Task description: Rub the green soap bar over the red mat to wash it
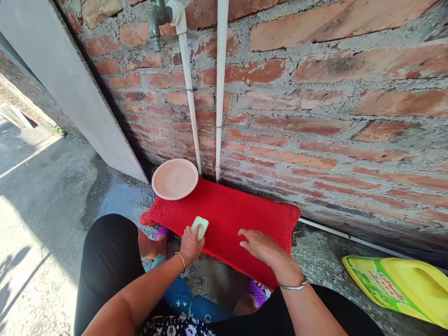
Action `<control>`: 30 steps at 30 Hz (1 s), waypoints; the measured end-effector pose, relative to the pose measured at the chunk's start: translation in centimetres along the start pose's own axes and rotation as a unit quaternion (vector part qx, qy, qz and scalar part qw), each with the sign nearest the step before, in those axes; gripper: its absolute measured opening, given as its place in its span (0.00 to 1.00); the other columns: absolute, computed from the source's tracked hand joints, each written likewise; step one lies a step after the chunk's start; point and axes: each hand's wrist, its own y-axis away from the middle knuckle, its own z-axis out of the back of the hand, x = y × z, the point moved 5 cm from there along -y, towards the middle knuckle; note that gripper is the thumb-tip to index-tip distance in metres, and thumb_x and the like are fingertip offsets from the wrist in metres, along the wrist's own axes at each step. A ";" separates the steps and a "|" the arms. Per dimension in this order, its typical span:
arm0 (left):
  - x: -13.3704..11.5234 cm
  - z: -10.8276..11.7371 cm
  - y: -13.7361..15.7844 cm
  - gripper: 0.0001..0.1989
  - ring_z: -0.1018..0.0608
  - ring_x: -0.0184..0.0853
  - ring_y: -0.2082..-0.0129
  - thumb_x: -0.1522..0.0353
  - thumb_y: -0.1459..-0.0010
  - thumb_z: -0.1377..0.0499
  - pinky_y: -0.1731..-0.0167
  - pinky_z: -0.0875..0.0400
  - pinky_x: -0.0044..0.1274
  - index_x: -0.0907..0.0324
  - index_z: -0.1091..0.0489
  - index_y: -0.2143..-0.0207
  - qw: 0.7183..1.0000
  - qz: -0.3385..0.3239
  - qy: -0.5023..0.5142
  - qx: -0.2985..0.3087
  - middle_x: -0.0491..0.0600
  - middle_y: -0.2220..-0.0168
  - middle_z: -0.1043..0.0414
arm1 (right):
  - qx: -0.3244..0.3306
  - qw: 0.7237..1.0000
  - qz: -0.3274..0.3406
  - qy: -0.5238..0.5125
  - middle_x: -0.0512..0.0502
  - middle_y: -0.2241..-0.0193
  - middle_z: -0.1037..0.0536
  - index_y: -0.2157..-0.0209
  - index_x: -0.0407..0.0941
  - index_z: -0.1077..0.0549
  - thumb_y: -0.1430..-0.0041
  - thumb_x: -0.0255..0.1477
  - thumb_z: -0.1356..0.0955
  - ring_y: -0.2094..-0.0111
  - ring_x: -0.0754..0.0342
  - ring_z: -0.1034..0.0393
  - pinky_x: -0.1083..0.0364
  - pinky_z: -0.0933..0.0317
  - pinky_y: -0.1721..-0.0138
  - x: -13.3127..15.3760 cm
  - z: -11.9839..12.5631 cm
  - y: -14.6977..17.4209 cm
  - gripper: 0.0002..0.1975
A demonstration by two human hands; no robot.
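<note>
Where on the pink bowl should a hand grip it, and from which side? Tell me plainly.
Take the pink bowl by its near rim, coming from the person's side. It sits upright and shallow, partly on the red mat's far left corner, with the white pipes and brick wall close behind, so the far rim looks cramped.

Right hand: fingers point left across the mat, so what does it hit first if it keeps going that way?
Likely the soap bar held in the left hand. The right hand lies flat on the red mat, fingers aimed at it, with bare mat between. Depth is unclear; it might pass just behind.
</note>
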 end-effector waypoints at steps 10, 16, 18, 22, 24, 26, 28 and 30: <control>0.1 0.4 -0.2 0.28 0.27 0.44 0.53 0.63 0.39 0.43 0.53 0.32 0.30 0.56 0.39 0.37 0.997 0.080 0.006 -0.014 0.57 0.52 0.32 | -0.027 1.000 0.006 0.004 0.37 0.45 0.25 0.45 0.45 0.28 0.38 0.28 0.38 0.44 0.45 0.31 0.48 0.38 0.44 -0.3 0.3 0.4 0.21; -6.1 -3.5 3.3 0.31 0.29 0.42 0.48 0.59 0.46 0.38 0.47 0.34 0.33 0.43 0.38 0.38 0.985 -0.135 0.005 0.103 0.51 0.47 0.33 | -0.013 1.000 -0.009 0.016 0.37 0.43 0.27 0.43 0.43 0.29 0.37 0.27 0.39 0.43 0.43 0.32 0.46 0.39 0.43 0.3 0.3 0.4 0.22; -3.7 -1.5 1.8 0.30 0.28 0.41 0.48 0.61 0.44 0.39 0.48 0.34 0.31 0.46 0.37 0.38 0.996 -0.067 0.013 0.064 0.52 0.48 0.33 | -0.011 1.000 -0.004 0.014 0.36 0.44 0.26 0.43 0.43 0.29 0.37 0.26 0.39 0.43 0.43 0.31 0.46 0.39 0.43 0.5 0.6 0.6 0.22; 4.3 4.2 -2.5 0.26 0.27 0.47 0.51 0.65 0.35 0.51 0.53 0.32 0.33 0.63 0.43 0.36 0.994 0.108 -0.006 -0.022 0.62 0.51 0.34 | -0.006 1.000 -0.006 0.011 0.35 0.44 0.26 0.43 0.41 0.29 0.37 0.26 0.39 0.44 0.43 0.31 0.47 0.38 0.43 0.3 0.8 0.7 0.22; 7.5 6.0 -3.6 0.26 0.25 0.48 0.54 0.65 0.34 0.54 0.57 0.31 0.33 0.66 0.44 0.36 0.977 0.207 -0.008 -0.050 0.62 0.54 0.33 | -0.015 1.000 -0.002 0.003 0.37 0.46 0.24 0.44 0.43 0.28 0.38 0.27 0.39 0.45 0.44 0.30 0.47 0.38 0.44 0.0 0.7 0.6 0.21; 8.2 6.2 -3.6 0.26 0.25 0.47 0.56 0.64 0.34 0.54 0.59 0.31 0.32 0.67 0.44 0.37 0.968 0.244 -0.005 -0.059 0.61 0.55 0.33 | -0.022 1.000 0.004 -0.003 0.40 0.47 0.23 0.45 0.46 0.28 0.39 0.27 0.38 0.46 0.45 0.30 0.48 0.37 0.45 -0.3 0.5 0.4 0.21; 6.5 4.8 -2.8 0.26 0.25 0.45 0.55 0.64 0.35 0.50 0.58 0.31 0.31 0.64 0.42 0.37 0.976 0.211 0.002 -0.050 0.60 0.54 0.32 | -0.023 1.000 0.005 -0.001 0.40 0.46 0.24 0.45 0.47 0.28 0.39 0.28 0.38 0.45 0.45 0.30 0.49 0.37 0.46 -0.5 0.3 0.1 0.21; 3.2 2.3 -1.4 0.26 0.26 0.42 0.53 0.63 0.39 0.43 0.54 0.32 0.29 0.56 0.38 0.39 0.991 0.131 0.013 -0.024 0.55 0.52 0.32 | -0.020 1.000 0.007 0.005 0.39 0.45 0.25 0.45 0.47 0.28 0.38 0.28 0.38 0.44 0.45 0.30 0.49 0.37 0.45 -0.5 0.0 0.0 0.21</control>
